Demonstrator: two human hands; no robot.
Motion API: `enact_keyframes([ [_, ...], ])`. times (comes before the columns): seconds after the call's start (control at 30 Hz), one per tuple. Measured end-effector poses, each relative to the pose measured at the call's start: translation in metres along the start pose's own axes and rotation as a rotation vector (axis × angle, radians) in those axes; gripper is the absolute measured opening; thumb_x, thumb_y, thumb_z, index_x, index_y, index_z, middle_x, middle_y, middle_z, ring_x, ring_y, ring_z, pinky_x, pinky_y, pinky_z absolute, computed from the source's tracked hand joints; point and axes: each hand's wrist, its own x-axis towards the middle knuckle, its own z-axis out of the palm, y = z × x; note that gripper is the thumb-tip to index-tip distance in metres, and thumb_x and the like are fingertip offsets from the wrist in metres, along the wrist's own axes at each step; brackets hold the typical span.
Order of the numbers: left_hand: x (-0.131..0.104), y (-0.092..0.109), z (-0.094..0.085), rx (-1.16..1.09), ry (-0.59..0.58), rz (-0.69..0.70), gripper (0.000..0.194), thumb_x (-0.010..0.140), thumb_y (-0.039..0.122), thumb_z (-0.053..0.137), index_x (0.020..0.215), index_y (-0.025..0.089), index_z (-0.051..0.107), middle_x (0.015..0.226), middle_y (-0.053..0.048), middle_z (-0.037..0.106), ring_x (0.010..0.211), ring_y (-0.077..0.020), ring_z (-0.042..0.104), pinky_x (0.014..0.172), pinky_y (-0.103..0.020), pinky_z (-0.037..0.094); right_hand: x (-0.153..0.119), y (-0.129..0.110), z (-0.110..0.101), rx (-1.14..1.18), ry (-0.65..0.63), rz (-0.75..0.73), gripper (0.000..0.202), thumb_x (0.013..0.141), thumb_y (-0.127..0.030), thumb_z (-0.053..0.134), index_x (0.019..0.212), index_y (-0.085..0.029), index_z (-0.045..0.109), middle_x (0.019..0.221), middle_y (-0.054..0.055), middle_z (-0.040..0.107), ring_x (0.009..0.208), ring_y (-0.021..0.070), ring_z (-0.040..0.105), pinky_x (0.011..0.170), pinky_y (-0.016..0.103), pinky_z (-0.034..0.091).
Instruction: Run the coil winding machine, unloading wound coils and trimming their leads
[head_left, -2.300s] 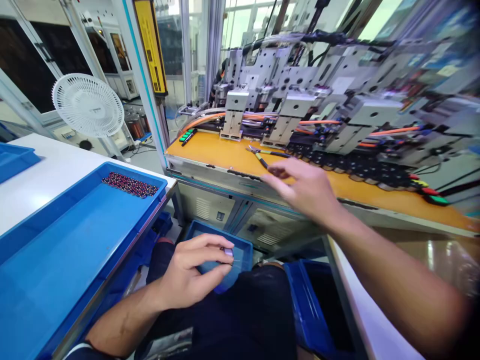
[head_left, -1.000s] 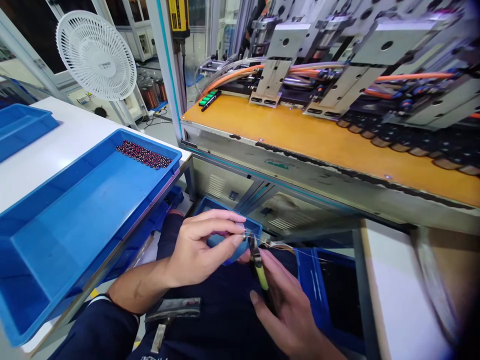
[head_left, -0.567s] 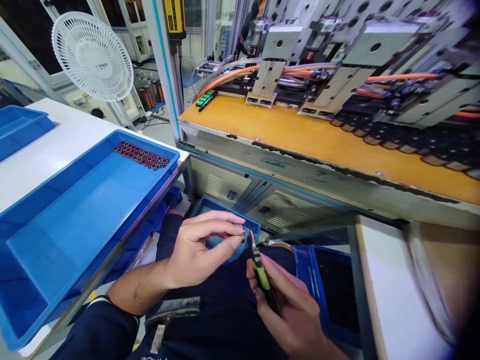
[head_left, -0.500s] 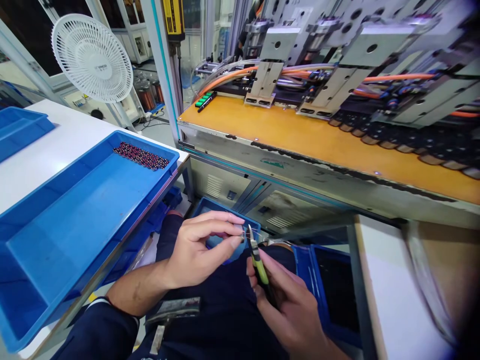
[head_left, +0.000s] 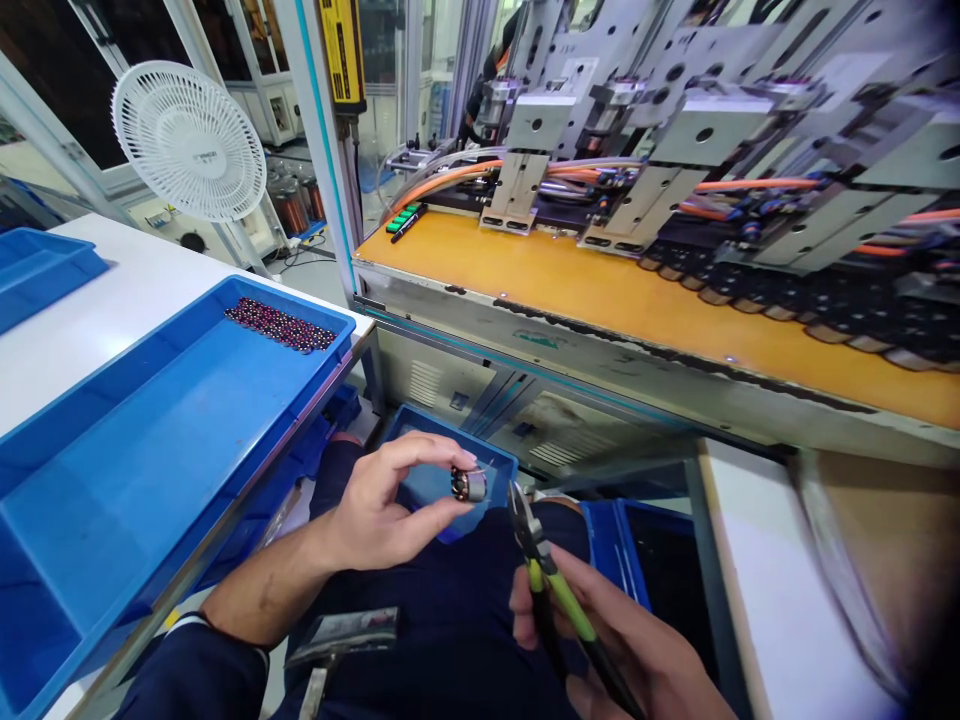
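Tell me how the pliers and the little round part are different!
The pliers are long, but the little round part is short and stubby. The pliers have yellow-green and black handles, while the little round part is silvery grey around its side. The pliers sit in the right hand; the little round part is pinched in the left hand. Both are being held.

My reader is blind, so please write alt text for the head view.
The left hand pinches a small cylindrical part; the right hand holds pliers apart from it. At left, a blue tray of small parts sits on a white table.
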Motion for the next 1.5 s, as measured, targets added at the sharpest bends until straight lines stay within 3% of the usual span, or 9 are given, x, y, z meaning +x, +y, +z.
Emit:
enact_keyframes([
  [0.33, -0.005, 0.000, -0.006, 0.023, 0.009, 0.017, 0.069, 0.070, -0.008, 0.070, 0.131, 0.019, 0.049, 0.109, -0.011, 0.071, 0.101, -0.0242, 0.070, 0.091, -0.042, 0.061, 0.009, -0.015, 0.008, -0.005, -0.026, 0.045, 0.077, 0.079, 0.002, 0.046, 0.142, -0.044, 0.041, 0.127, 0.003, 0.058, 0.113, 0.0178, 0.061, 0.106, 0.037, 0.045],
  [0.8, -0.007, 0.004, -0.008, 0.011, 0.009, -0.070, 0.064, 0.072, -0.003, 0.071, 0.128, 0.022, 0.052, 0.110, -0.010, 0.072, 0.101, -0.0233, 0.071, 0.093, -0.039, 0.060, 0.014, -0.016, 0.014, 0.056, -0.009, 0.107, 0.073, 0.077, 0.002, 0.047, 0.137, -0.040, 0.049, 0.111, 0.004, 0.062, 0.091, 0.0156, 0.064, 0.087, 0.034, 0.054],
  [0.97, -0.009, 0.003, -0.009, 0.012, 0.002, -0.093, 0.065, 0.073, -0.004, 0.071, 0.129, 0.022, 0.052, 0.110, -0.011, 0.072, 0.101, -0.0229, 0.071, 0.092, -0.038, 0.060, 0.017, -0.017, 0.015, 0.021, 0.006, 0.069, 0.075, 0.078, 0.003, 0.047, 0.137, -0.044, 0.047, 0.110, 0.002, 0.063, 0.089, 0.0138, 0.065, 0.085, 0.032, 0.055],
  [1.1, -0.010, 0.003, -0.010, 0.035, -0.001, -0.109, 0.066, 0.072, -0.003, 0.071, 0.130, 0.023, 0.051, 0.110, -0.010, 0.072, 0.099, -0.0220, 0.071, 0.091, -0.036, 0.061, 0.018, -0.015, 0.017, -0.057, 0.059, 0.068, 0.065, 0.083, -0.004, 0.051, 0.136, -0.041, 0.051, 0.103, 0.003, 0.065, 0.085, 0.0139, 0.066, 0.080, 0.029, 0.057],
  [1.2, -0.010, 0.004, -0.009, 0.035, 0.006, -0.130, 0.065, 0.073, -0.003, 0.071, 0.129, 0.022, 0.052, 0.109, -0.010, 0.072, 0.097, -0.0206, 0.072, 0.090, -0.034, 0.061, 0.019, -0.012, 0.017, -0.100, 0.135, 0.075, 0.056, 0.082, -0.009, 0.056, 0.133, -0.033, 0.056, 0.101, 0.006, 0.066, 0.095, 0.0182, 0.067, 0.085, 0.030, 0.057],
  [1.33, -0.007, 0.003, -0.007, -0.156, 0.113, -0.274, 0.055, 0.070, 0.000, 0.075, 0.119, 0.019, 0.058, 0.105, -0.009, 0.072, 0.093, -0.0187, 0.072, 0.084, -0.031, 0.062, 0.023, -0.016, 0.008, -0.103, 0.158, 0.125, 0.053, 0.085, -0.018, 0.057, 0.137, -0.026, 0.053, 0.104, 0.010, 0.068, 0.087, 0.0186, 0.069, 0.081, 0.030, 0.059],
  [1.5, -0.001, -0.003, -0.007, -0.510, 0.335, -0.548, 0.036, 0.062, 0.008, 0.085, 0.094, 0.015, 0.071, 0.088, -0.004, 0.075, 0.077, -0.0119, 0.071, 0.072, -0.021, 0.060, 0.031, -0.017, 0.000, -0.050, 0.168, 0.121, 0.055, 0.082, -0.022, 0.061, 0.136, -0.028, 0.053, 0.113, 0.010, 0.067, 0.090, 0.0204, 0.070, 0.087, 0.032, 0.057],
])
